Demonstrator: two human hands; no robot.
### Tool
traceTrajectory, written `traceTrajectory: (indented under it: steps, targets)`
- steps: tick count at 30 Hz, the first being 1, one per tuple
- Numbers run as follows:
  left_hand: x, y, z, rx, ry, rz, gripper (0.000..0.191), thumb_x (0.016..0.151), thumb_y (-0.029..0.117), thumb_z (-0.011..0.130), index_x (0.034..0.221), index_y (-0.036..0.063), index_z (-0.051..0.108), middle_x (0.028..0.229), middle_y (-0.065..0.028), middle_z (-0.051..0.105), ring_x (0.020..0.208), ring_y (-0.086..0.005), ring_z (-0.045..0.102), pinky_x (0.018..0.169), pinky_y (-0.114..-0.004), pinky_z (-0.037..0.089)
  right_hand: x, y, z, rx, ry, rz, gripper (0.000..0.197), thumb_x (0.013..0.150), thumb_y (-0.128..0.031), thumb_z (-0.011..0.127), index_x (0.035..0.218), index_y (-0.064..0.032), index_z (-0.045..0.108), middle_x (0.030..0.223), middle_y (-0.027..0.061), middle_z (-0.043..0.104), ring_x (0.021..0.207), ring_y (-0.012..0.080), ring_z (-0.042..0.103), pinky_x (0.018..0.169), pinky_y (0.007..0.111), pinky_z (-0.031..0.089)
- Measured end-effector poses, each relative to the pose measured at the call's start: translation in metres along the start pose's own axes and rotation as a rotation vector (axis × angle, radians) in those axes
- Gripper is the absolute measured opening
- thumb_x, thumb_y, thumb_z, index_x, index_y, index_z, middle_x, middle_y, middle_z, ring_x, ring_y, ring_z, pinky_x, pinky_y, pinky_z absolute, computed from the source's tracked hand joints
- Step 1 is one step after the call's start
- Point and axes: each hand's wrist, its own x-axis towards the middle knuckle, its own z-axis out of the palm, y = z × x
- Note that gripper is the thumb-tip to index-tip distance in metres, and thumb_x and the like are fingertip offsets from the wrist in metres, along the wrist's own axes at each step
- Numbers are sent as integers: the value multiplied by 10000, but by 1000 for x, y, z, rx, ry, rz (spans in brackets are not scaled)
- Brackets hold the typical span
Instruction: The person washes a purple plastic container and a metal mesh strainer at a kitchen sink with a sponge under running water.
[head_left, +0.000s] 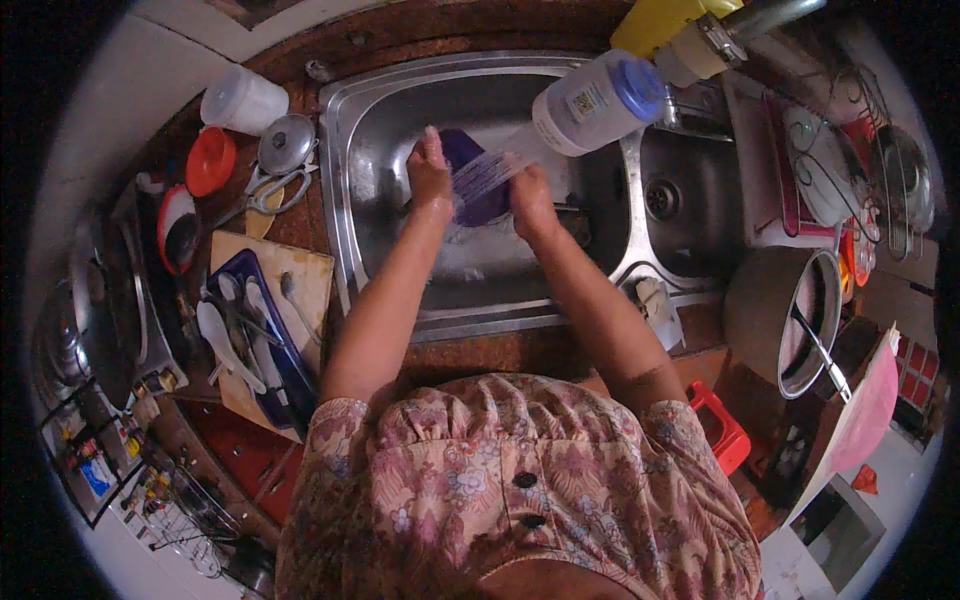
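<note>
A dark purple plastic vessel (471, 154), possibly a bowl, is between my hands above the large basin of a steel sink (480, 285). My left hand (432, 176) grips its left side with the thumb pointing up. On the opposite side my right hand (531, 201) holds its edge, the fingers partly hidden by spray. Water fans down onto the vessel from a clear plastic tap filter (577, 109) with a blue collar. The spray blurs the vessel's inside.
Left of the sink are scissors (279, 191), a metal lid (286, 142), a white tub (244, 101) and a blue tray (300, 382) of cutlery on a wooden board (311, 270). A smaller basin (690, 225), a large pot (769, 315) and a dish rack (795, 217) stand right.
</note>
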Motion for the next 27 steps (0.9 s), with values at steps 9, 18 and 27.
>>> traceTrajectory:
  steps: [9, 18, 27]
  targets:
    - [22, -26, -21, 101, -71, 111, 559, 905, 517, 442, 908, -18, 602, 874, -68, 615, 848, -195, 533, 800, -338, 412, -30, -20, 23, -541, -133, -461, 242, 831, -40, 456, 1031, 30, 572, 911, 106, 628, 818, 162, 565, 734, 312, 449]
    - [12, -56, 2, 14, -369, -279, 561, 744, 482, 631, 1075, 35, 555, 1000, -120, 603, 875, -244, 586, 767, -380, 463, -25, -1, -7, -360, 50, -307, 211, 781, 5, 557, 989, 7, 596, 867, 137, 633, 787, 235, 594, 733, 341, 459]
    - [17, -43, -11, -305, -494, -372, 412, 827, 357, 548, 1121, 67, 546, 909, -100, 625, 690, -236, 622, 612, -361, 537, -26, -168, -110, -243, 664, -539, 313, 857, -281, 622, 909, 25, 578, 813, 64, 589, 752, 133, 512, 652, 293, 431]
